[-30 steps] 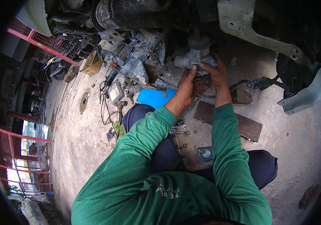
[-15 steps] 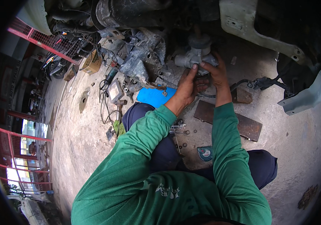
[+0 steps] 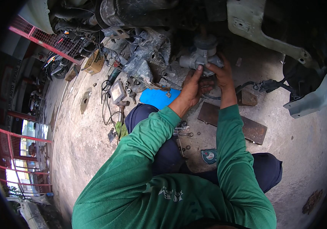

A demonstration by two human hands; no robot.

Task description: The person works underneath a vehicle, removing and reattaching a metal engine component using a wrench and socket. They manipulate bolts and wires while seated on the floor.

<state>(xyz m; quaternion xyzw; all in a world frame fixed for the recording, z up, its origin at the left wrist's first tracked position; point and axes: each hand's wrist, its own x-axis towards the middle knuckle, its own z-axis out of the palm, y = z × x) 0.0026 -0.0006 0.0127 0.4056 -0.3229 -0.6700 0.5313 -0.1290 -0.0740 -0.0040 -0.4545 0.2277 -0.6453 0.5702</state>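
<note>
A rounded grey metal housing with a stub on its left side sits under the vehicle, below a dark round collar and a rod. From below, my left hand is closed on its lower left, thumb pressed up against the metal. On the other side my right hand grips the lower right, its thumb near the left one. My fingers partly hide the underside. A black cable runs behind my right wrist toward a connector at the right.
Pale bent metal brackets hang at the right. A rusty steel bar and a small block lie on the concrete. Wrenches and nuts, a blue sheet, a dirty metal casting and a cardboard box are around.
The picture has shifted very slightly. Both hands stay closed on the grey metal housing, with almost no movement.
</note>
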